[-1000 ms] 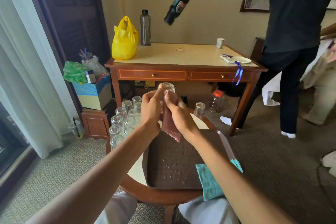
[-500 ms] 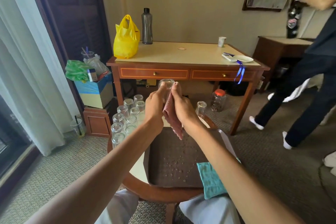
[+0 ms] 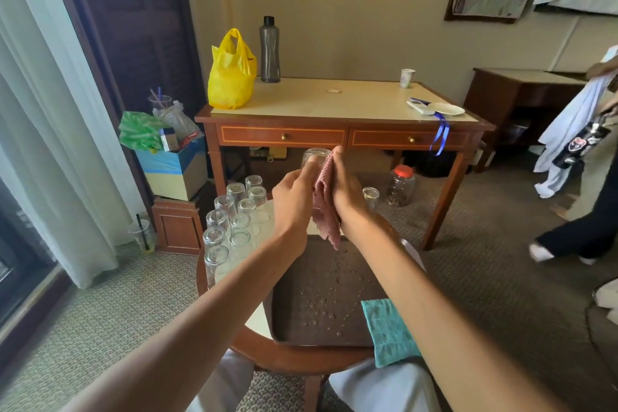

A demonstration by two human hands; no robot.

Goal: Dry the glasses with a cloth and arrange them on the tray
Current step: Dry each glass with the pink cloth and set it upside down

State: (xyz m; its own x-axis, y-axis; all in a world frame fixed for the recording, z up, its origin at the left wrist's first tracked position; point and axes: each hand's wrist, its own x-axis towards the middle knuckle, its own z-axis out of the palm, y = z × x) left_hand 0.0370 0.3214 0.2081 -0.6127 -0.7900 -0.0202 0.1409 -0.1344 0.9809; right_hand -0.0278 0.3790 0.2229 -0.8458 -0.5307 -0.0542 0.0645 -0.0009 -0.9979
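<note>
At frame centre the grip of the left hand (image 3: 294, 201) is clamped on a clear upturned glass (image 3: 314, 157). The right hand (image 3: 347, 192), fingers straight, presses a pink cloth (image 3: 326, 211) against it.

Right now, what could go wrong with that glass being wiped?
The left hand grips the glass in the air while the right hand presses the cloth on it; it might slip. The tray below shows water drops, so a dried glass could get wet again. The left forearm passes close to the packed glasses.
</note>
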